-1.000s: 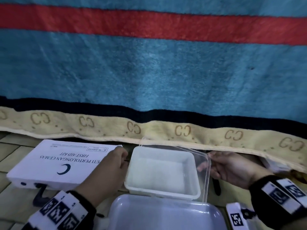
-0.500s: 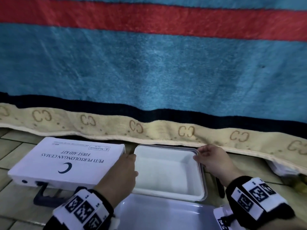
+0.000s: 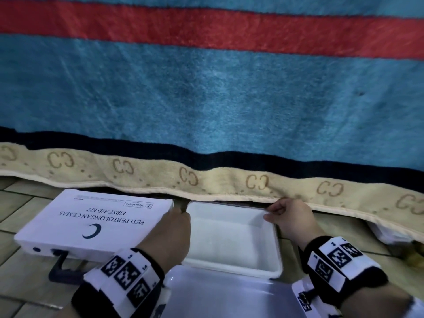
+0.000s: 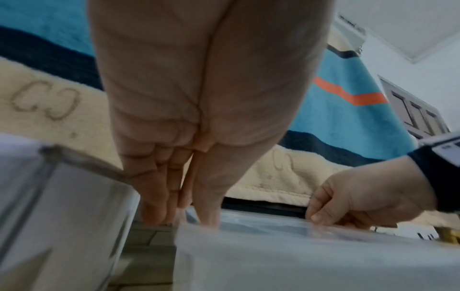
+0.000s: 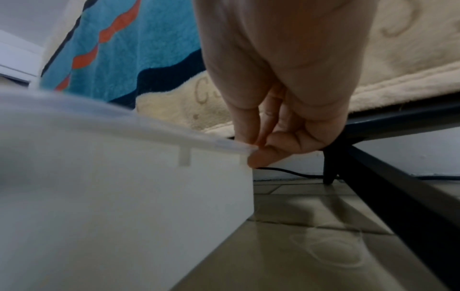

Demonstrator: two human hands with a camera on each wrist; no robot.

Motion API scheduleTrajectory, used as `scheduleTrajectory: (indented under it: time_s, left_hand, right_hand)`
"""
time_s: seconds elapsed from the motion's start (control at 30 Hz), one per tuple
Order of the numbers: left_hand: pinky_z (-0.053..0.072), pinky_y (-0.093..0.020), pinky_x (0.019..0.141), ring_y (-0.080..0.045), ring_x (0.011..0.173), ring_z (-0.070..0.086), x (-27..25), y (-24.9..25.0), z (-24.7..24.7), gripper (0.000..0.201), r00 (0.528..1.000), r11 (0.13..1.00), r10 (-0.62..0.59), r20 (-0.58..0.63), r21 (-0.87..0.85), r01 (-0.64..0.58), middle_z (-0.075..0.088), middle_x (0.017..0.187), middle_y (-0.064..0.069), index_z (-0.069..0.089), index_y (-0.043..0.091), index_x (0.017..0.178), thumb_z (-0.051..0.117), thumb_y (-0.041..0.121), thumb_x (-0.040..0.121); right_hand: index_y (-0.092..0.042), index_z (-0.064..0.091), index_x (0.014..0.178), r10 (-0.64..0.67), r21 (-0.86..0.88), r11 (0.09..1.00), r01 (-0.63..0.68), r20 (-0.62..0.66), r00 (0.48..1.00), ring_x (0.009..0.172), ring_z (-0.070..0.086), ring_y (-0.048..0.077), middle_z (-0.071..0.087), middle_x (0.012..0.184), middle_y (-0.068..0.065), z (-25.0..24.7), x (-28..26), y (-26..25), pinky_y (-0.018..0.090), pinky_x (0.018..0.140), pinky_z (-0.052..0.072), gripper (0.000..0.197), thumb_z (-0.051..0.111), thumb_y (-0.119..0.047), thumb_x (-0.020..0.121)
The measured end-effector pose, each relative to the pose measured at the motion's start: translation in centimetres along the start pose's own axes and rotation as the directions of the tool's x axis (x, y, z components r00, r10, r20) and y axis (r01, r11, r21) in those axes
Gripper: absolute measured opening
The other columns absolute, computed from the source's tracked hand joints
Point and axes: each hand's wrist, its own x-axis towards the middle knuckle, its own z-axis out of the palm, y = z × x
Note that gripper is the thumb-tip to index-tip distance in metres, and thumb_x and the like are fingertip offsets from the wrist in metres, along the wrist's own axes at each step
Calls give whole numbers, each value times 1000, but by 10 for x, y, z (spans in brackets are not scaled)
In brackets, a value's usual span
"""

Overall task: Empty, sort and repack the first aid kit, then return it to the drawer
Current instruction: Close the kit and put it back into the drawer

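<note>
The white first aid kit case [image 3: 91,223] lies closed on the tiled floor at the left. Beside it stands an empty white container [image 3: 231,268] with a clear lid [image 3: 229,226] lying flat on it. My left hand [image 3: 181,211] grips the container's far left corner. In the left wrist view the left hand's [image 4: 184,214] fingers reach down outside the wall and the thumb sits on the lid [image 4: 273,222]. My right hand [image 3: 273,211] pinches the lid's far right corner. In the right wrist view the right hand's [image 5: 256,151] thumb sits under the lid's edge [image 5: 149,126], fingers on top.
A pale plastic tray [image 3: 229,292] lies close in front of the container. A striped blanket [image 3: 206,99] hangs to the floor just behind both boxes. Under it runs a dark bed frame [image 5: 385,196]. The kit's black handle [image 3: 59,269] sticks out toward me.
The clear lid stood raised on its right side a second ago and now lies flat on the container. Both hands moved to the container's far corners.
</note>
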Motion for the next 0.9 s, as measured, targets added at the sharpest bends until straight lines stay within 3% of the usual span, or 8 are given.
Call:
scheduleTrajectory:
  time_s: [0.13,0.3,0.43,0.53,0.63,0.7,0.77,0.9]
  left_hand:
    - [37,-32,95,-24,120,41,-1,4,-9,30,998,986,19,-57,169,-9,39,133,-7,48,12,121,47,16,91]
    - [31,-36,103,-23,131,30,5,4,-18,39,997,976,71,-31,206,-63,29,146,-4,44,9,128,52,18,91]
    - [30,-37,100,-21,125,39,10,11,-23,55,999,978,9,47,207,-18,44,133,-2,50,10,120,71,39,78]
    - [29,-38,99,-19,123,39,9,15,-19,58,998,972,-36,42,236,25,45,129,0,48,12,120,72,42,76]
    - [29,-37,101,-19,122,38,8,16,-20,57,998,973,-58,40,225,47,45,128,0,49,12,119,73,40,76]
    - [28,-37,102,-19,125,37,2,13,-21,59,998,986,-52,17,162,49,44,132,0,49,12,122,72,42,77]
    - [27,-38,104,-18,131,33,-8,3,-19,65,998,999,-38,-46,18,39,38,141,2,43,17,133,67,45,79]
    - [25,-34,110,-14,138,26,-48,-58,-20,52,967,970,-121,-224,-233,68,28,150,9,35,26,140,53,33,92]
  right_hand:
    - [-15,63,75,17,-78,997,-18,-17,1000,69,56,16,58,66,-4,0,-1,-6,20,61,37,17,79,-20,74]
    - [-17,65,74,10,-152,988,-4,36,999,68,57,17,62,67,-1,-9,-7,-16,25,65,46,16,79,-25,74]
    - [-15,71,95,-12,-431,890,150,307,952,86,64,17,71,93,0,-36,-26,-32,27,77,49,38,81,-38,67]
    - [-23,54,130,92,-586,767,262,504,859,107,61,23,62,123,-2,-44,-49,-40,25,79,46,74,84,-35,64]
    - [-16,39,142,116,-675,680,285,484,867,107,62,26,52,134,-1,-39,-57,-46,24,60,44,84,81,-31,70]
    - [-14,40,140,136,-709,655,261,451,882,114,58,25,53,133,1,-36,-61,-52,27,76,51,84,81,-33,70]
    - [-15,46,136,126,-738,633,233,395,910,119,54,23,54,132,1,-34,-67,-57,34,96,47,79,80,-40,69]
    - [-21,55,125,-112,-644,707,292,305,946,114,56,20,59,124,-1,-20,-94,-89,33,93,48,60,70,-51,76]
